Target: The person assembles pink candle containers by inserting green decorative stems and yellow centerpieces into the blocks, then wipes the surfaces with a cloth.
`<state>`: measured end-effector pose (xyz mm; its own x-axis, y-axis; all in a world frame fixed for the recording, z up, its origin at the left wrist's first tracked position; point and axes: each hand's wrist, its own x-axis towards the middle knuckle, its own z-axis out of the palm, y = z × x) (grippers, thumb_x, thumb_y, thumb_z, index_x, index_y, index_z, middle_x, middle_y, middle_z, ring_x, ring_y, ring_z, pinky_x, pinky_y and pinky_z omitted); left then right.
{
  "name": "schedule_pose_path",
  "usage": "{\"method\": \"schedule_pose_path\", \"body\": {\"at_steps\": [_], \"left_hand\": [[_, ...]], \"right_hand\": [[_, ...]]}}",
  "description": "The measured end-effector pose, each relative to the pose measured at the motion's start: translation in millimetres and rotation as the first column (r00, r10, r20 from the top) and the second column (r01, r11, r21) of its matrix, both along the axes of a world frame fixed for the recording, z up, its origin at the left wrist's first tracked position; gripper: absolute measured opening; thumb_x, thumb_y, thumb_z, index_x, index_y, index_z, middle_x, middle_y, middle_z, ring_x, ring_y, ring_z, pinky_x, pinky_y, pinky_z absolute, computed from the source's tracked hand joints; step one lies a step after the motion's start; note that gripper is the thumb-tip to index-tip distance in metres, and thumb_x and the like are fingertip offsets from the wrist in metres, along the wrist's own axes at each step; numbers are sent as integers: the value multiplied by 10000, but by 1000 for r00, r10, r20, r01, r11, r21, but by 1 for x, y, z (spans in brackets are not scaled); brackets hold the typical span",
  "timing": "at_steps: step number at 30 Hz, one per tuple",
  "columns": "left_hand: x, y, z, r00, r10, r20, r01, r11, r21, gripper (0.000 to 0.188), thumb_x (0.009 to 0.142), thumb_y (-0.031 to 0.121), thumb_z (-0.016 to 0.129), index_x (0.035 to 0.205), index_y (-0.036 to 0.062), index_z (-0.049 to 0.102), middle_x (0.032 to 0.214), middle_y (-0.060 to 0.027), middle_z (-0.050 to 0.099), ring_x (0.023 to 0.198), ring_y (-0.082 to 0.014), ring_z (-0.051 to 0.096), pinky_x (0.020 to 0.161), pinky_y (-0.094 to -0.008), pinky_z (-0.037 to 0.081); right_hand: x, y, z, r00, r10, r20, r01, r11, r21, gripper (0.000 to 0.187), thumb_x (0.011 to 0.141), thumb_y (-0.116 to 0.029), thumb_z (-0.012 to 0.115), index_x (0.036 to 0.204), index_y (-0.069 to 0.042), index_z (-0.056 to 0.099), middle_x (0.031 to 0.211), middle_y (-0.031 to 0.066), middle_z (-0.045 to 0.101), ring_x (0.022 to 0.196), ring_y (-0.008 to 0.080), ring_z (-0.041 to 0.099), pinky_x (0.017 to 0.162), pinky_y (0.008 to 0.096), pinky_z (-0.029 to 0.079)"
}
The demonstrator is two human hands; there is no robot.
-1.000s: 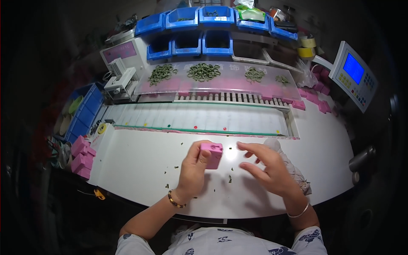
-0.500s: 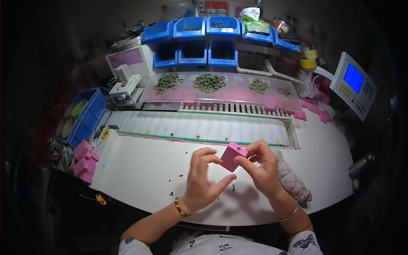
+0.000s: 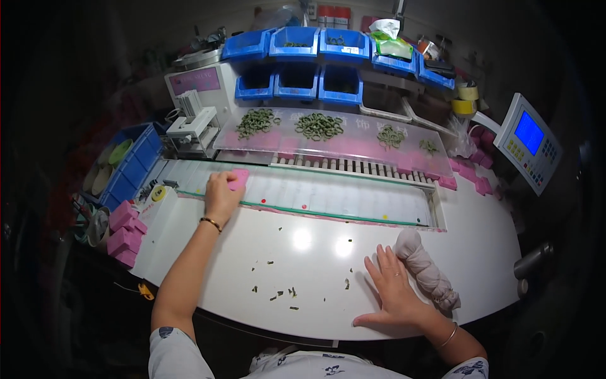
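Note:
Out to the left, my left hand (image 3: 221, 199) grips a small pink block (image 3: 239, 179) between thumb and fingers, over the left part of a pale conveyor strip (image 3: 341, 199) with coloured dots along its front edge. From here I cannot tell whether the block touches the strip. On the right, my right hand (image 3: 399, 297) spreads its fingers flat at the white table (image 3: 265, 243) and holds nothing. Its fingertips lie beside a twisted grey cloth bundle (image 3: 426, 268). Several dark green scraps (image 3: 291, 292) are scattered between the two hands.
Behind the strip, a clear tray (image 3: 360, 142) carries piles of green rings (image 3: 319, 126). Blue bins (image 3: 294, 42) stand in two rows at the back. Pink blocks (image 3: 126, 234) are stacked at left, near a blue crate (image 3: 136, 165). A control panel (image 3: 529, 142) stands at right.
The pink block, held by my right hand before, is now in my left hand, which has moved far left to the strip. My right hand has lowered and opened on the table.

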<state>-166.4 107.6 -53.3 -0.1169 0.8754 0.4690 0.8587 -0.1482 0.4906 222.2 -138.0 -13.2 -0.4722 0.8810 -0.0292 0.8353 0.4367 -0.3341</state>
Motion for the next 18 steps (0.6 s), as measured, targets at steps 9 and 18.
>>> {"method": "schedule_pose_path", "body": {"at_steps": [9, 18], "left_hand": [[0, 5, 11, 997, -20, -72, 19, 1000, -18, 371, 809, 289, 753, 1101, 71, 685, 1113, -130, 607, 1043, -331, 577, 947, -407, 460], [33, -191, 36, 675, -737, 30, 716, 665, 213, 137, 950, 77, 565, 993, -25, 647, 900, -166, 681, 738, -323, 676, 640, -389, 553]], "right_hand": [[-53, 54, -13, 997, 59, 59, -68, 986, 152, 1094, 795, -781, 519, 1526, -19, 235, 1522, 389, 157, 1457, 508, 85, 1170, 579, 57], [-128, 138, -38, 926, 373, -60, -337, 888, 314, 962, 882, -709, 447, 1519, -14, 251, 1572, 260, 211, 1476, 364, 192, 1211, 445, 132]]}}
